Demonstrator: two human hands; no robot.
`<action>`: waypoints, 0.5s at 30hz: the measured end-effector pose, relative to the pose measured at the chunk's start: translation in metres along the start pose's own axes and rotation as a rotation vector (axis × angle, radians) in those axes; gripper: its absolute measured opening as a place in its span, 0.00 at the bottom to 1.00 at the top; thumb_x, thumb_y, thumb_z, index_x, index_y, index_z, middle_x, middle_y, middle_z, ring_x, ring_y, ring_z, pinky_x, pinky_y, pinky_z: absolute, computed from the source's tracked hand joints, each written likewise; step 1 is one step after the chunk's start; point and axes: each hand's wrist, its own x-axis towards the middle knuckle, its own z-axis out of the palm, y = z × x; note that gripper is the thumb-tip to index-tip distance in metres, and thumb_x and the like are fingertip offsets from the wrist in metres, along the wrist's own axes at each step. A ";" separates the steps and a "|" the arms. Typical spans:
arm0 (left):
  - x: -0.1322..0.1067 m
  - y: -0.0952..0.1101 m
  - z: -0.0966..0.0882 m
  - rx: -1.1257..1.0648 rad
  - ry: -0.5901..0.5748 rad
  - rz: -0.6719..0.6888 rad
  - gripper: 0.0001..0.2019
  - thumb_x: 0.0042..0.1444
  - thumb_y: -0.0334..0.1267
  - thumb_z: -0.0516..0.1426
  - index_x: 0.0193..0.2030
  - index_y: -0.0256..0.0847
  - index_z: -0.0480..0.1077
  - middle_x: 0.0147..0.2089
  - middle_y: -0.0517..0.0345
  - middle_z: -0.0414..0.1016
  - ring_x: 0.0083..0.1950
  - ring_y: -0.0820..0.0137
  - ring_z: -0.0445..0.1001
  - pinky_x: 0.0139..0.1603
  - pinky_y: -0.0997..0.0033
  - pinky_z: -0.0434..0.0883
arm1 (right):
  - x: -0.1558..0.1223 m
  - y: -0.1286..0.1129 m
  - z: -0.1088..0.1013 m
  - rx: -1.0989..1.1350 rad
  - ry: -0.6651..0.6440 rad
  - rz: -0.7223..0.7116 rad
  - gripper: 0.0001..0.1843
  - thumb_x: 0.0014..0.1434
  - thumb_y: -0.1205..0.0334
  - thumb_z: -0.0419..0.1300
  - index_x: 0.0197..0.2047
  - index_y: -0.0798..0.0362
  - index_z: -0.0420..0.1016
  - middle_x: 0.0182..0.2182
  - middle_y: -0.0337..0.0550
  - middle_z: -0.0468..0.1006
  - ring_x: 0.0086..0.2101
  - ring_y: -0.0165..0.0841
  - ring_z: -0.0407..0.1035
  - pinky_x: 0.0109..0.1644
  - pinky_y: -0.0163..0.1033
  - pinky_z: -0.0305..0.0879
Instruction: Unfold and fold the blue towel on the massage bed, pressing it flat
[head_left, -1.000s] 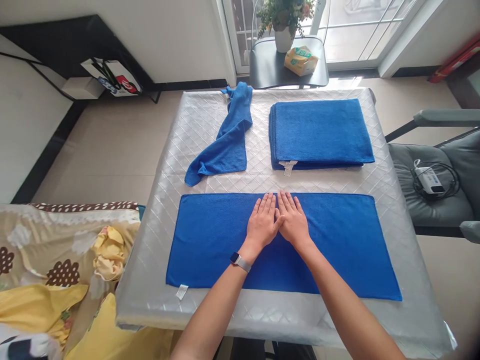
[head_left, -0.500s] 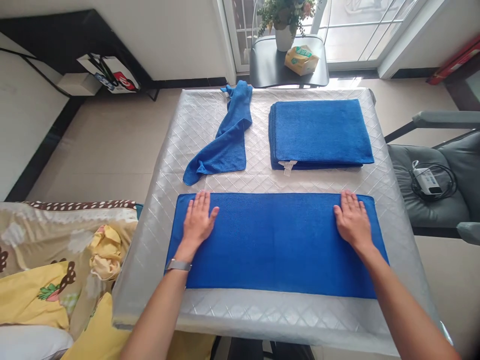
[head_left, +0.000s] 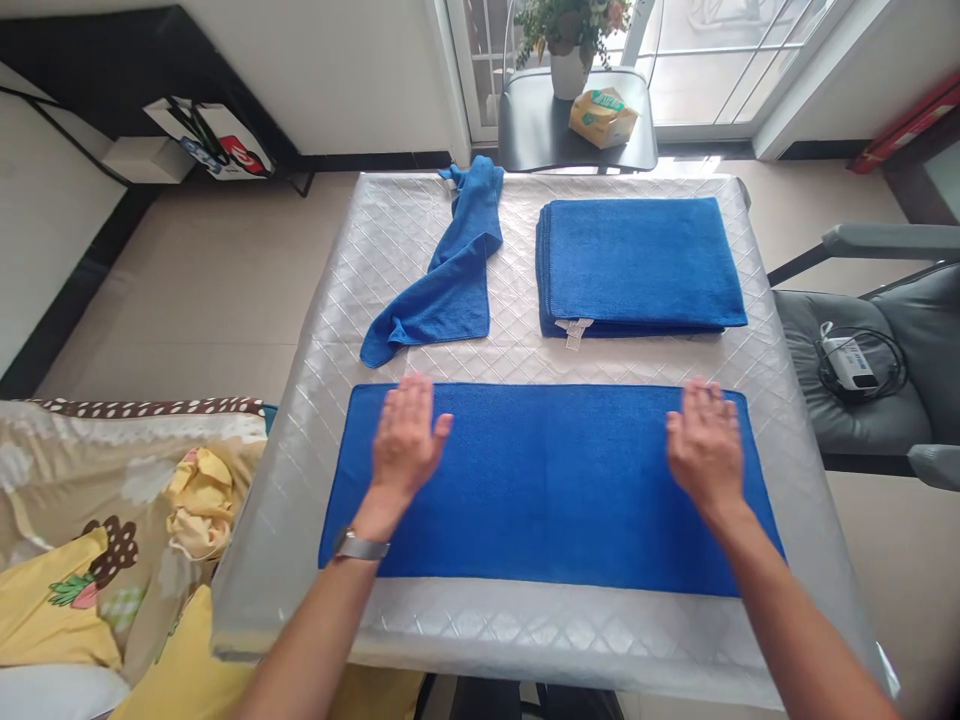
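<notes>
Head view: a long blue towel (head_left: 555, 480) lies spread flat across the near part of a table under a silvery quilted cover (head_left: 525, 640), its long side running left to right. The left hand (head_left: 405, 445) is over the towel's left end and the right hand (head_left: 701, 445) over its right end, both open with palms down and fingers stretched out toward the towel's far edge. Both are a little blurred, so I cannot tell whether they press on the cloth or hover just above it. A wristwatch (head_left: 360, 547) sits on the left wrist, at the towel's near left corner. Beyond the towel's right half lies a neatly folded stack of blue towels (head_left: 637, 265) with a white tag (head_left: 575, 332) at its near edge. Beyond its left half lies a crumpled blue towel (head_left: 450, 270), loosely bunched and reaching to the far side of the table. Right of the towel, off the table, stands a grey chair (head_left: 862, 420) bearing a power adapter (head_left: 847, 360) with its cable. Left of the towel lies patterned yellow bedding (head_left: 97, 540). Far beyond the towel, a dark stool (head_left: 540, 135) carries a potted plant (head_left: 570, 75) and a tissue pack (head_left: 604, 115).
</notes>
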 end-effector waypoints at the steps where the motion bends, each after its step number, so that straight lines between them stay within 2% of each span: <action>1: 0.001 0.027 0.004 -0.037 -0.027 0.078 0.34 0.73 0.53 0.41 0.77 0.34 0.49 0.78 0.41 0.52 0.80 0.58 0.46 0.78 0.48 0.49 | -0.002 -0.027 0.001 0.036 -0.016 -0.067 0.35 0.72 0.58 0.44 0.78 0.60 0.43 0.74 0.57 0.54 0.74 0.47 0.43 0.75 0.60 0.44; 4: 0.005 0.099 0.022 -0.121 -0.113 0.254 0.34 0.72 0.54 0.42 0.77 0.34 0.49 0.77 0.44 0.53 0.79 0.60 0.47 0.79 0.52 0.50 | -0.005 -0.102 0.013 0.159 -0.121 -0.256 0.35 0.73 0.60 0.44 0.79 0.57 0.40 0.74 0.52 0.54 0.74 0.43 0.44 0.76 0.56 0.44; 6: 0.009 0.126 0.037 -0.137 -0.154 0.278 0.35 0.72 0.55 0.41 0.77 0.32 0.50 0.78 0.44 0.52 0.79 0.61 0.47 0.79 0.53 0.50 | -0.005 -0.135 0.025 0.213 -0.155 -0.299 0.35 0.73 0.60 0.43 0.79 0.56 0.40 0.74 0.50 0.54 0.73 0.42 0.44 0.76 0.55 0.45; 7: 0.010 0.132 0.043 -0.135 -0.172 0.271 0.35 0.72 0.55 0.41 0.76 0.31 0.51 0.78 0.44 0.52 0.80 0.61 0.47 0.79 0.54 0.49 | -0.004 -0.143 0.030 0.227 -0.162 -0.301 0.34 0.73 0.60 0.43 0.79 0.56 0.41 0.74 0.50 0.54 0.73 0.42 0.44 0.75 0.55 0.45; 10: 0.012 0.123 0.052 -0.103 -0.206 0.216 0.36 0.72 0.56 0.40 0.77 0.30 0.50 0.78 0.44 0.50 0.80 0.60 0.46 0.79 0.53 0.49 | -0.001 -0.141 0.039 0.223 -0.166 -0.274 0.34 0.74 0.58 0.43 0.78 0.56 0.43 0.74 0.51 0.53 0.73 0.43 0.45 0.75 0.55 0.44; 15: 0.007 0.062 0.042 -0.041 -0.173 0.067 0.37 0.72 0.57 0.38 0.78 0.34 0.45 0.78 0.44 0.50 0.79 0.59 0.47 0.79 0.49 0.49 | -0.002 -0.084 0.033 0.129 -0.142 -0.202 0.33 0.74 0.57 0.43 0.77 0.58 0.46 0.73 0.52 0.55 0.73 0.42 0.47 0.76 0.55 0.45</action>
